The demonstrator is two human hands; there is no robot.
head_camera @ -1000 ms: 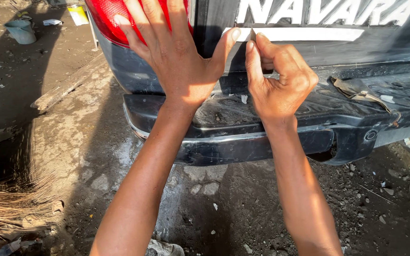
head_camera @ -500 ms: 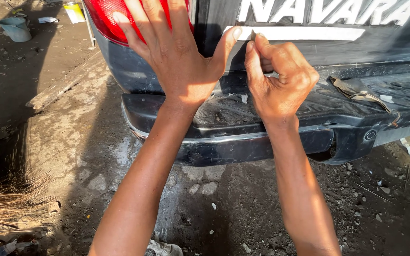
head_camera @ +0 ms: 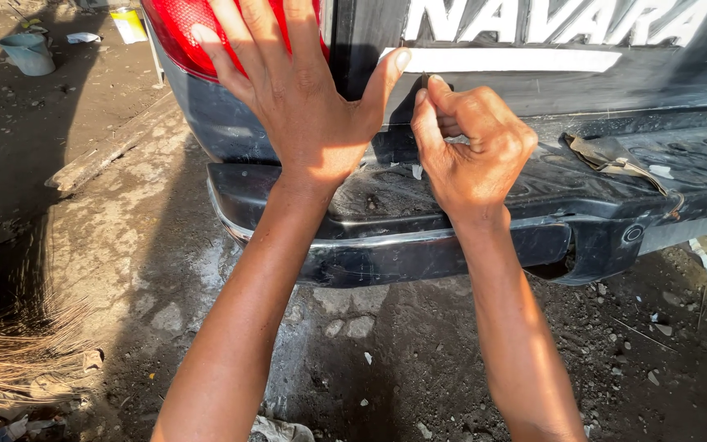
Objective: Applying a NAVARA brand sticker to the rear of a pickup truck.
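a: item one, left hand (head_camera: 300,98)?
b: spread wide and flat, palm against the red tail lamp (head_camera: 182,37) and the dark tailgate (head_camera: 484,86), thumb reaching right along the pale strip (head_camera: 525,60). holds nothing.
a: item two, right hand (head_camera: 472,147)?
b: curled narrow, thumb and forefinger pinched at the left end of that pale strip; whether anything sits in the pinch, cannot tell.
a: surroundings?
b: black rear bumper (head_camera: 419,237) just below both hands, torn tape scrap (head_camera: 615,160) on its top. straw broom (head_camera: 18,352) lower left, grey bucket (head_camera: 28,53) far upper left, on dirt ground.
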